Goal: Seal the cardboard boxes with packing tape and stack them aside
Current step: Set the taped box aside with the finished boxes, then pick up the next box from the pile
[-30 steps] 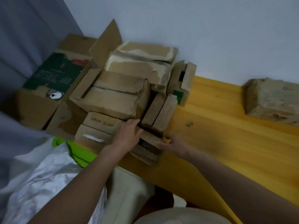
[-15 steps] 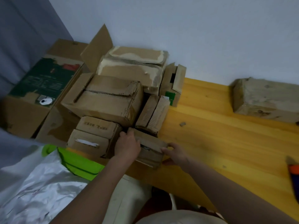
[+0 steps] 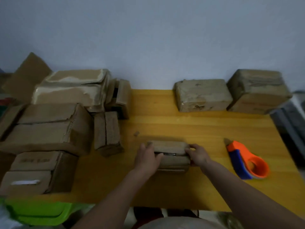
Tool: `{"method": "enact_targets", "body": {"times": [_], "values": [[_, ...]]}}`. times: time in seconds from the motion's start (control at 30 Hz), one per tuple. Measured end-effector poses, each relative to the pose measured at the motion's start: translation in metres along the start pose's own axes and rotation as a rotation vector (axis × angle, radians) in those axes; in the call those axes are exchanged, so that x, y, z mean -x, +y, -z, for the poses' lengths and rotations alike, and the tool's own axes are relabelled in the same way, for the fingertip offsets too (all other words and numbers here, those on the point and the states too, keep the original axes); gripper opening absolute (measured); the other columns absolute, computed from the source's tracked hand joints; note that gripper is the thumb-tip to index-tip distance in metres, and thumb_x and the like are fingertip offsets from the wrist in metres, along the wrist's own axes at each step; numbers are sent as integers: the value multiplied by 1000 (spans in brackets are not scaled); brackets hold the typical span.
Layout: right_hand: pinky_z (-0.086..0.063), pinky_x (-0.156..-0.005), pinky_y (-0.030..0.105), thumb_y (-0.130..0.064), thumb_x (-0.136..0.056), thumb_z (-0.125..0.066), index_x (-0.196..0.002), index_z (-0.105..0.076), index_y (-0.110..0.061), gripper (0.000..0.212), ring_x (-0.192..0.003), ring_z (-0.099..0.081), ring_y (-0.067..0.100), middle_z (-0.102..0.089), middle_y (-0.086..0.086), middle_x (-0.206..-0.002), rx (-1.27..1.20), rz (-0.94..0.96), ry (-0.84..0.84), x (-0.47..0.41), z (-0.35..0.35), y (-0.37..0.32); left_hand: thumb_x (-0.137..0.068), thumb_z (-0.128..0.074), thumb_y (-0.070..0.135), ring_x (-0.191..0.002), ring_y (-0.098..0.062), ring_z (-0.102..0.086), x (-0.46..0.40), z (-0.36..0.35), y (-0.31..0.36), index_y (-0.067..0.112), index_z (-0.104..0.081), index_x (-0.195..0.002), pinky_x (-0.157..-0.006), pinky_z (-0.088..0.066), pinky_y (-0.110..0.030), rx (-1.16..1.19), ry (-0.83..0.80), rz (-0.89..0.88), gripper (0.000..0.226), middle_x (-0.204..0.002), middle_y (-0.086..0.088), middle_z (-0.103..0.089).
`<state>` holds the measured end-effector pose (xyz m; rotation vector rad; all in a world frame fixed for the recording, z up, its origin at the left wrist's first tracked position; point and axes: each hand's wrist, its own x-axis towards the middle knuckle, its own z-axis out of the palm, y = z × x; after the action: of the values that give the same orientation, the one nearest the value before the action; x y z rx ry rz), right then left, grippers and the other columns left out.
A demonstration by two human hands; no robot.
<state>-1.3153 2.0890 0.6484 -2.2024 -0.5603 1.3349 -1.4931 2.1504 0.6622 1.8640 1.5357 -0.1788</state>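
Green bin (image 3: 41, 212) at near left edge, below surface (image 3: 181, 123). Small box (image 3: 170, 154) at centre of surface, flaps not fully closed, gripped at both ends: left hand (image 3: 146, 160) with fingers curled over left end, right hand (image 3: 197, 154) with fingers curled over right end. Tape dispenser (image 3: 245, 161) lying right of box, apart. Unsealed boxes (image 3: 49, 126) piled at left. Two taped boxes (image 3: 203, 96) side by side at far right, against wall (image 3: 148, 38).
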Motion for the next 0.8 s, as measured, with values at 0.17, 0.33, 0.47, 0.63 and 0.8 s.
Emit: {"method": "enact_targets", "body": {"times": [0.17, 0.33, 0.47, 0.63, 0.8], "values": [[-45, -98, 48, -16, -94, -54, -131, -53, -2, 40, -118, -53, 37, -55, 21, -130, 100, 41, 195, -20, 76, 37, -94, -61, 35, -124, -26, -41, 1, -51, 69, 26, -31, -147, -105, -40, -37, 47, 4, -106, 62, -135, -5, -33], [-43, -92, 36, -11, -93, -54, -127, -56, 1, 37, -112, -55, 30, -60, 16, -120, 96, 71, 257, -24, 135, 62, -92, -65, 26, -125, -22, -41, -6, -89, 116, 31, -32, -149, -107, -36, -33, 114, 28, -190, 67, -136, -2, -32], [-42, -99, 40, -19, -93, -57, -134, -51, -7, 43, -120, -51, 33, -54, 17, -132, 56, 128, 231, -29, 154, 79, -91, -65, 34, -133, -25, -32, -13, -103, 131, 30, -43, -141, -108, -34, -33, -30, 140, -255, 55, -142, -6, -27], [-48, -94, 48, -20, -88, -64, -131, -52, -19, 44, -106, -59, 31, -60, 11, -114, -1, 210, 185, -35, 155, 95, -95, -47, 53, -149, -22, 6, -15, -114, 144, 29, -26, -150, -120, 6, -44, -405, 93, -596, 64, -163, -1, 2], [-49, -92, 45, -24, -93, -58, -123, -56, -15, 32, -103, -61, 30, -63, 13, -115, -72, 232, 183, -42, 163, 102, -88, -42, 70, -144, -32, 27, -20, -134, 141, 27, 14, -153, -119, 12, -49, -688, -7, -616, 96, -157, -11, 30]]}}
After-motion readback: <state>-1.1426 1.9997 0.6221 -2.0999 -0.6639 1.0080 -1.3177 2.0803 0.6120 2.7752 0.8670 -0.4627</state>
